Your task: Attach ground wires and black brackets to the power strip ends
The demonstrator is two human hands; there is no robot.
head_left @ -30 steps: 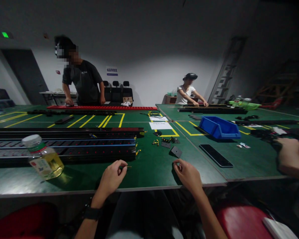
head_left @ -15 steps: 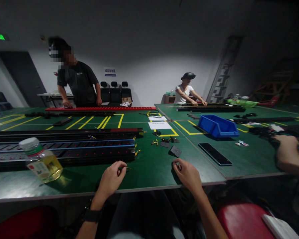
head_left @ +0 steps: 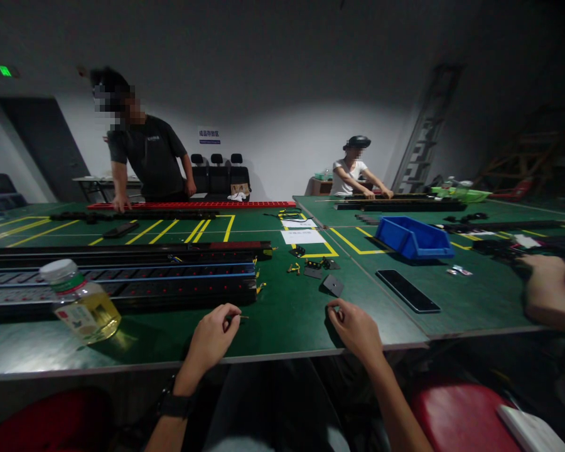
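Observation:
My left hand [head_left: 213,336] rests at the front edge of the green table [head_left: 282,323], thumb and finger pinched on a small thin piece [head_left: 245,317] that sticks out to the right. My right hand [head_left: 356,329] lies on the table to the right, its fingers curled together; anything inside them is hidden. Just beyond it sits a small dark square plate [head_left: 332,285]. Several small black parts [head_left: 327,263] and yellow bits [head_left: 293,268] lie farther back. Left of them are long black rails [head_left: 183,285] with red dots.
A bottle [head_left: 82,304] of yellow liquid stands at the left. A phone [head_left: 407,290] and a blue bin [head_left: 413,238] are on the right. Another person's hand [head_left: 553,289] reaches in at far right. Two people work across the table, one by a red rail [head_left: 193,205].
The person at the back left has lowered a hand beside the red rail. My two hands have hardly moved; the view has shifted very slightly.

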